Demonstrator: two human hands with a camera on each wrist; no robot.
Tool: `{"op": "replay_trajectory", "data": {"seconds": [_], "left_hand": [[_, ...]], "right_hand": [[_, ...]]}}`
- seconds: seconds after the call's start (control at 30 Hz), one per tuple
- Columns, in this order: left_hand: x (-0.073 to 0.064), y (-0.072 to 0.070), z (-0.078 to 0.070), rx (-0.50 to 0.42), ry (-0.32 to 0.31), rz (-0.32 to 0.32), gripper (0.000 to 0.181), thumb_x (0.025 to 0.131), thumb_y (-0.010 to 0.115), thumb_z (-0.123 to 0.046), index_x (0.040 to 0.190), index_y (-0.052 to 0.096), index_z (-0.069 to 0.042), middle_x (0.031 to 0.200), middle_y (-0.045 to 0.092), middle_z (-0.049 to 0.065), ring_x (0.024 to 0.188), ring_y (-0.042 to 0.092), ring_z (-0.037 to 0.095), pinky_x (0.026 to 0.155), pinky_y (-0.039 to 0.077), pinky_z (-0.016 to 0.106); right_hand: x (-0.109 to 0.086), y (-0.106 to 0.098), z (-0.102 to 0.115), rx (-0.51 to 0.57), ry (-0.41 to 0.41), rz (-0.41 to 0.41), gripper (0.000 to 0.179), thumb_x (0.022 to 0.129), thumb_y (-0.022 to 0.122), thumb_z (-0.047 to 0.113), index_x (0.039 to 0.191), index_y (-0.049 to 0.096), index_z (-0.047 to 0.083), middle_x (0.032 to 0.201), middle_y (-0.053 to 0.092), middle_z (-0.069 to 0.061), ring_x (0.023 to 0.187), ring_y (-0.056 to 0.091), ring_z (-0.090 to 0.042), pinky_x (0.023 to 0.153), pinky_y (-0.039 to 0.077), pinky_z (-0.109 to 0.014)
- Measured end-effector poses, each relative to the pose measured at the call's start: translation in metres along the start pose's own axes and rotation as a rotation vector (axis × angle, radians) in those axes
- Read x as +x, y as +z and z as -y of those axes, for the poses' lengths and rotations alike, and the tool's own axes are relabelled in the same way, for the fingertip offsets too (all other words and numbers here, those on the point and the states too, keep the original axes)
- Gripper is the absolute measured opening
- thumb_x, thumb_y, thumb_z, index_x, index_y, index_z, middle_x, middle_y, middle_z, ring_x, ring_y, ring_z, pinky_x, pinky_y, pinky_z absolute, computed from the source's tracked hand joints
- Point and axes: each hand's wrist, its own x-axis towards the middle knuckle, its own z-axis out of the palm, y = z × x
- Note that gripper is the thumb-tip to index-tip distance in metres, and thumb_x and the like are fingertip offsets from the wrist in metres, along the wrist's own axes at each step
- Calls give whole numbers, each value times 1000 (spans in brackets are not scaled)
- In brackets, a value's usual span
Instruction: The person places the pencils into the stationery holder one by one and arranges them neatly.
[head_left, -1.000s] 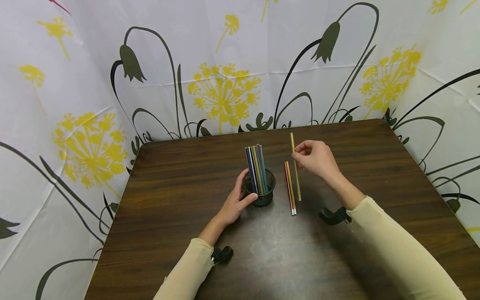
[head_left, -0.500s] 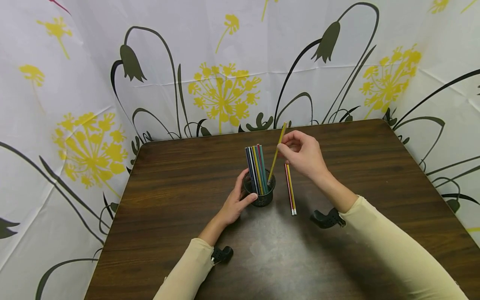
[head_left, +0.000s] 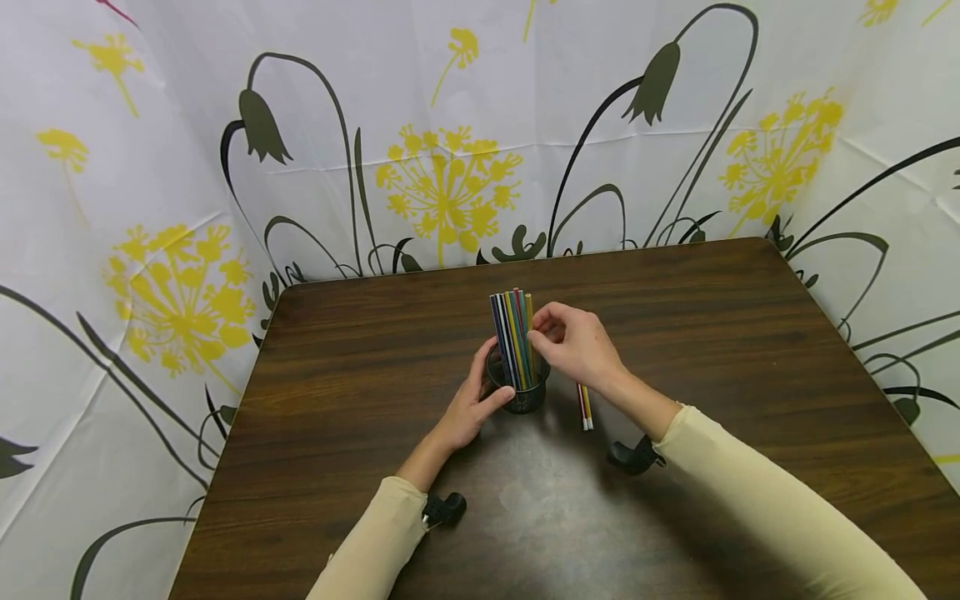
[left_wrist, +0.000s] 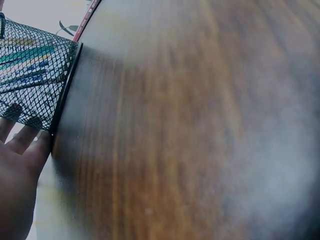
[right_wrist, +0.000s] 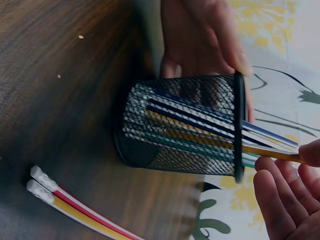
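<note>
A black mesh pencil cup (head_left: pixel 527 403) stands upright on the table, holding several coloured pencils (head_left: pixel 506 337) that rise above its rim. My left hand (head_left: pixel 463 417) grips the cup from the left, thumb at the near rim; the left wrist view shows fingers behind the mesh (left_wrist: pixel 35 75). On the cup's right side, my right hand (head_left: pixel 583 346) pinches a yellow pencil (right_wrist: pixel 272 152) near its upper end. That pencil's lower part is inside the cup among the others. A red pencil (right_wrist: pixel 75 199) and another yellow pencil (right_wrist: pixel 75 213) lie side by side on the table, partly hidden under my right hand in the head view.
The dark wooden table (head_left: pixel 360 358) reaches back to a white curtain (head_left: pixel 337 100) with printed flowers. Black wrist devices (head_left: pixel 446 509) sit on both forearms. Two small light specks lie on the table in the right wrist view.
My right hand has carried the yellow pencil leftward from beside the loose pencils, tilted it over the cup and lowered it in. My left hand has stayed on the cup.
</note>
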Motion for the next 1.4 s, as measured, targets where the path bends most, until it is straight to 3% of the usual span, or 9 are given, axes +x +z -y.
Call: {"op": "replay_trajectory", "data": {"seconds": [0.3,0.57,0.67,0.8,0.93,1.4], "left_hand": [[-1,-1,-1,-7,-12,5,73,99,54,-2,156,9,-9,152,29,26,133,39,41,108,29,58],[-1,-1,-1,-21,-4,7,73,98,54,-1,156,9,-7,151,28,28,133,38,44,107,28,61],[0,-1,12,-8,-8,-3,74,99,55,-4,157,10,-18,153,30,21,133,41,38,108,31,57],[1,-1,17,3,4,-10,73,99,56,-7,157,11,-18,152,31,21,133,41,38,108,31,57],[0,0,0,0,4,6,73,99,54,-3,155,9,-6,152,29,27,133,39,43,106,30,61],[1,-1,-4,19,-40,3,74,98,54,-2,156,9,-8,153,30,24,134,40,36,109,32,53]], "right_hand": [[-1,7,1,-35,-19,12,7,90,70,16,94,67,11,82,68,0,67,64,-10,61,51,-33],[1,14,-5,-58,-18,-30,10,90,71,18,94,67,10,84,69,0,69,65,-11,64,54,-32],[3,17,-5,-63,-17,-57,11,89,73,18,94,68,9,84,70,-1,69,66,-12,64,54,-33],[5,20,-6,-88,-1,-89,10,89,74,17,93,69,9,83,70,0,69,65,-12,63,54,-32],[7,22,-6,-118,17,-106,10,88,74,18,92,69,10,82,70,0,68,64,-12,62,53,-32],[11,27,-8,-164,10,-166,9,88,73,21,87,69,13,77,67,4,63,60,-8,57,49,-30]]}}
